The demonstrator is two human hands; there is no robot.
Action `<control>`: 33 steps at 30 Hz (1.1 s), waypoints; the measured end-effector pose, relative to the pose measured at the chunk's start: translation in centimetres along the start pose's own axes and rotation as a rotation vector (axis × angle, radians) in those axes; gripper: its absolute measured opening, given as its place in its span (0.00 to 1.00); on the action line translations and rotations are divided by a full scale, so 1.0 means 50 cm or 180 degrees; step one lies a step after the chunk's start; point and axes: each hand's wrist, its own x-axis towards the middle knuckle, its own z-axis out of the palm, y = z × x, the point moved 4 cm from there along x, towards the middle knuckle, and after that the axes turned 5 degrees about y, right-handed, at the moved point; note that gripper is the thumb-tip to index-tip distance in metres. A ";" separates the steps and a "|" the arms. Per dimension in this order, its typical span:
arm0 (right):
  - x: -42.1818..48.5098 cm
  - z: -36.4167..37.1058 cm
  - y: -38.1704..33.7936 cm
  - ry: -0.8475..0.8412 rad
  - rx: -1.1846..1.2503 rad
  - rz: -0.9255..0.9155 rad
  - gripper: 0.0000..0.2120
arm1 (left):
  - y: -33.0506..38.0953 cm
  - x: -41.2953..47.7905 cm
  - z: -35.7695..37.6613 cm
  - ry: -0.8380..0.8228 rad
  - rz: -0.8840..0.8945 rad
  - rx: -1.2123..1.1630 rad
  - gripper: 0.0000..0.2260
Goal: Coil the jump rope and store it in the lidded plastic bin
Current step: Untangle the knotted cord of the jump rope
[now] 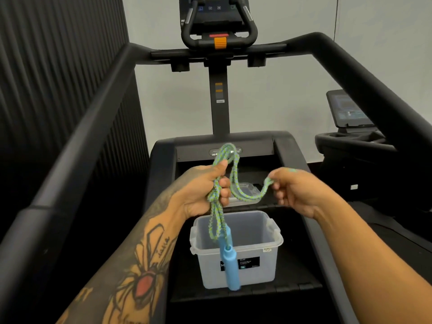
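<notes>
My left hand grips several loops of the blue-green braided jump rope, which rise above the fist and hang below it. Blue handles dangle from the loops in front of the bin. My right hand pinches a strand that sags across from the left hand. The clear plastic bin stands open and looks empty on a machine step right under my hands. Its clear lid lies on the step behind, partly hidden by the rope.
Black handrails of a stair machine run along both sides, with its console ahead. A dark ribbed wall stands at the left. Another machine with a screen stands at the right.
</notes>
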 end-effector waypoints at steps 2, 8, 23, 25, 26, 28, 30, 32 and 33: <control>-0.003 0.002 0.023 0.0287 -0.1191 0.0166 0.05 | 0.005 -0.007 0.011 0.0015 -0.0098 -0.0068 0.14; -0.034 0.030 -0.041 0.0914 -0.2684 -0.0556 0.26 | 0.017 -0.019 0.043 -0.0286 0.0030 -0.0131 0.30; -0.115 0.141 -0.116 -0.0702 -0.1039 -0.1533 0.13 | 0.018 -0.010 0.038 0.0253 0.0457 -0.0629 0.17; -0.107 0.141 -0.108 -0.0796 -0.0954 -0.1476 0.13 | 0.016 -0.008 0.037 0.0149 0.0355 -0.0606 0.21; -0.104 0.142 -0.103 -0.0847 -0.0934 -0.1494 0.13 | 0.015 -0.007 0.036 0.0121 0.0337 -0.0596 0.21; -0.099 0.146 -0.097 -0.0898 -0.0913 -0.1567 0.14 | 0.015 -0.011 0.037 0.0111 0.0332 -0.0626 0.17; -0.097 0.152 -0.094 -0.0871 -0.0902 -0.1649 0.14 | 0.013 -0.009 0.037 0.0205 0.0376 -0.0655 0.13; -0.097 0.155 -0.096 -0.0738 -0.0919 -0.1813 0.11 | 0.010 -0.004 0.035 0.0274 0.0398 -0.0725 0.12; -0.097 0.157 -0.097 -0.0670 -0.0969 -0.1905 0.09 | 0.007 -0.003 0.036 0.0283 0.0399 -0.0774 0.12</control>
